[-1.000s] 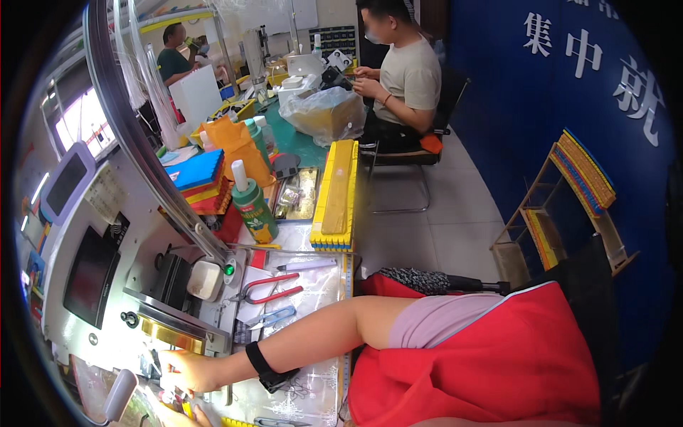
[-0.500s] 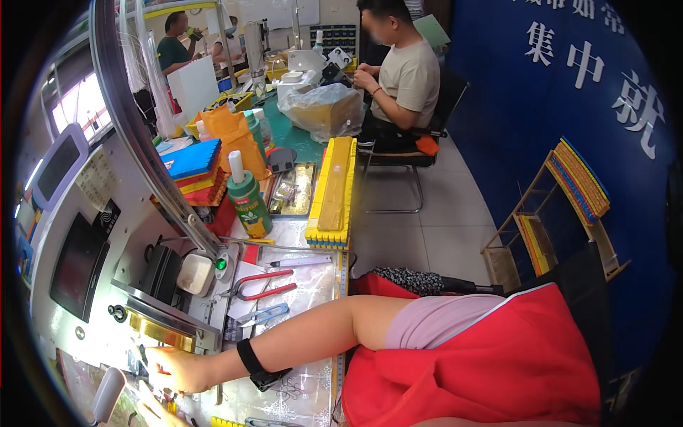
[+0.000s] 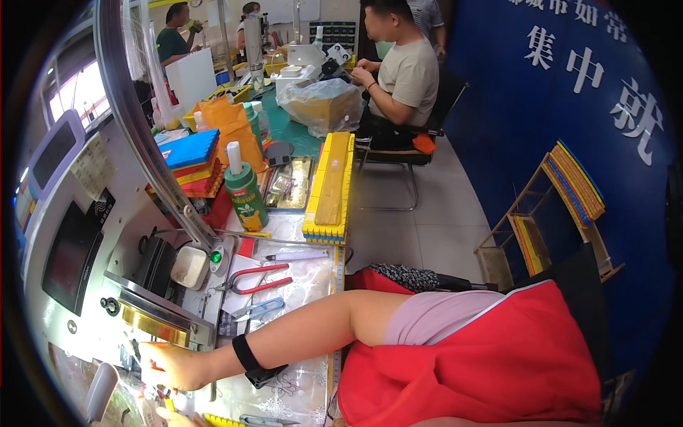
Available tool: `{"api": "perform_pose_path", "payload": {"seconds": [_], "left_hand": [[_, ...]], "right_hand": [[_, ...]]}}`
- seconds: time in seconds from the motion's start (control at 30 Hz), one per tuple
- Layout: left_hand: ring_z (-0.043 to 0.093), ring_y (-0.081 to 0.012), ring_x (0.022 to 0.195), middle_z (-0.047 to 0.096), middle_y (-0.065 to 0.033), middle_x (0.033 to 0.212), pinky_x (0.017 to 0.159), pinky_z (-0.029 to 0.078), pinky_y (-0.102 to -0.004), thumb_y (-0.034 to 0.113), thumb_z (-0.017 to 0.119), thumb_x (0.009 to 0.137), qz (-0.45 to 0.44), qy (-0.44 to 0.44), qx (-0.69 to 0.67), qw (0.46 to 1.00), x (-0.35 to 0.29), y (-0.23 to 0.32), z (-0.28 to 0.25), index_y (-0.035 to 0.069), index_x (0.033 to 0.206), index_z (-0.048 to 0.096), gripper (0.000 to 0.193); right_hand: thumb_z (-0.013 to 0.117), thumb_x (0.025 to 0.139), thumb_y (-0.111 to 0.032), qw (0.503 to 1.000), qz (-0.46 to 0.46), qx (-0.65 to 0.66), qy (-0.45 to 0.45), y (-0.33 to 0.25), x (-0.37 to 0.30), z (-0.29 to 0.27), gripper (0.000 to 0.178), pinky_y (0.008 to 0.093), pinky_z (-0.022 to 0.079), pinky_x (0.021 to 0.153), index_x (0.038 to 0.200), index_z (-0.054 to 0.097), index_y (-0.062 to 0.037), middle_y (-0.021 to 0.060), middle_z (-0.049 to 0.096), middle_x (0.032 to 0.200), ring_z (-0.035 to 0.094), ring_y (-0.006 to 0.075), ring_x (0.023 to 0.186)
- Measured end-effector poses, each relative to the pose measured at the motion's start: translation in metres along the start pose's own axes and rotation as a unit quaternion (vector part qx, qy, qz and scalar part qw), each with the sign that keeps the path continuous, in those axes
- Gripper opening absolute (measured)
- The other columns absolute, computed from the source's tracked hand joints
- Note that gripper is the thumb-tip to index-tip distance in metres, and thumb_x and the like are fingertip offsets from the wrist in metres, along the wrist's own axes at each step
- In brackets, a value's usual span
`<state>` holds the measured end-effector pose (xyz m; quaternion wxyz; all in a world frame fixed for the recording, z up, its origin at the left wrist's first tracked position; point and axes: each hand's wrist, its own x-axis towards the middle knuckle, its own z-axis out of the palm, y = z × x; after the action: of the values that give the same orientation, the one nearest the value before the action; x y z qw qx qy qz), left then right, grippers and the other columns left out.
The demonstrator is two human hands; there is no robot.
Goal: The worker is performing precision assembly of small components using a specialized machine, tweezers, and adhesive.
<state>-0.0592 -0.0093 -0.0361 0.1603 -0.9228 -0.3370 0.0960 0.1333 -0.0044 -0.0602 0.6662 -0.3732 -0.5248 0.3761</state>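
Workshop: pale tiled floor (image 3: 455,249), four other people in the upper part, one blue wall (image 3: 491,128) at the right.
Machine, left: white panel (image 3: 53,341) with one dark screen (image 3: 73,258); one shiny brass-coloured bar (image 3: 153,324) below it.
Yellow piece, lower left: small, bright, smooth-looking, beside my left fingers; glare and blur hide its full shape.
Right hand (image 3: 173,365): one black band (image 3: 250,361) on the wrist; fingers curled inward under the bright light, but I cannot tell what they close on.
Left hand (image 3: 179,418): cut by the lower edge, just below my right; I cannot tell whether its fingers are together.
Dish, left of centre: one, off-white, rounded square (image 3: 191,267).
Hand tools, centre left: one red-handled pliers (image 3: 260,278), one blue-handled snips (image 3: 262,309).
Toothed trays, centre: one yellow stack (image 3: 329,188).
Rack, right: wooden frame (image 3: 498,254), coloured boards.
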Motion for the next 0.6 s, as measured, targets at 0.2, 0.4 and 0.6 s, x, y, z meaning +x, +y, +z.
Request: {"api": "perform_pose_path", "payload": {"seconds": [0.2,0.4,0.6], "left_hand": [[0.06,-0.0429,0.073,0.063,-0.0245,0.084,0.063,0.047,-0.0467,0.015,0.065,0.083,0.017,0.122,-0.098,0.987,-0.016,-0.016,-0.009,-0.005,0.118,0.047,0.045],[0.064,-0.0291,0.09,0.062,-0.0183,0.096,0.074,0.048,-0.0382,0.005,0.059,0.09,0.011,0.104,-0.438,0.893,-0.016,0.042,-0.108,-0.006,0.123,0.044,0.037],[0.038,-0.034,0.136,0.04,-0.0252,0.141,0.111,0.029,-0.0388,0.004,0.055,0.093,0.083,0.229,-0.613,0.752,0.037,0.074,-0.093,-0.004,0.147,0.016,0.067]], "right_hand": [[0.054,0.094,-0.021,0.987,0.155,0.042,0.015,-0.05,-0.039,0.012,0.017,0.0291,0.045,0.053,0.099,0.048,-0.0058,0.0037,0.051,0.078,0.05,0.0116,0.061],[0.055,0.097,-0.012,0.985,-0.007,0.018,0.173,-0.112,-0.074,-0.095,0.023,0.0224,0.041,0.055,0.118,0.047,-0.0076,-0.0025,0.052,0.081,0.046,0.0037,0.065],[0.062,0.093,-0.014,0.91,0.039,0.018,0.412,-0.063,0.001,-0.163,0.038,0.0271,0.045,0.056,0.124,0.048,0.0019,0.0041,0.056,0.08,0.053,0.0107,0.063]]}}
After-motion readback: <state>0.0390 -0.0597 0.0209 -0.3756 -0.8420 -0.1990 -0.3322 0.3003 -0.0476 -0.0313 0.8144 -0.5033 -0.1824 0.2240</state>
